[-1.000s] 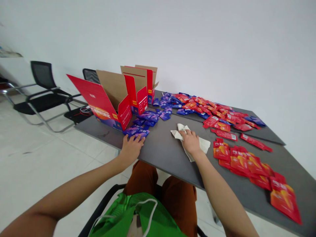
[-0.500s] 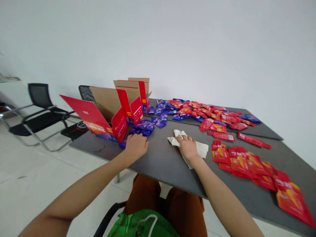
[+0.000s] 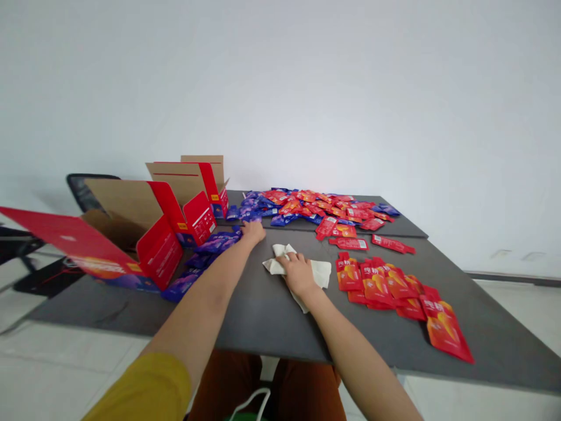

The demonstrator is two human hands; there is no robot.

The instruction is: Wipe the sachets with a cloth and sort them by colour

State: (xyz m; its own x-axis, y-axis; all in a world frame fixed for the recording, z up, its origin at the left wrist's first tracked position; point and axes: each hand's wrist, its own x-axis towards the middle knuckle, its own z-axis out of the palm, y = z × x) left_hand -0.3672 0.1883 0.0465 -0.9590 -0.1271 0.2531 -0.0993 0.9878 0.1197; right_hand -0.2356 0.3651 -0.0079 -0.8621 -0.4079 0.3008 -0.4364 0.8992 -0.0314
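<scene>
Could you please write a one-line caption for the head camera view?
Left hand reaches blue sachets beside open red cartons; right hand presses a white cloth on the grey table.

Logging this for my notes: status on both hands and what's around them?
Left hand at blue sachets. Right hand on white cloth. Open red carton beside left arm.

Left hand [image 3: 253, 232] at blue sachets [image 3: 214, 243]; right hand [image 3: 298, 275] on white cloth [image 3: 321, 272].
</scene>
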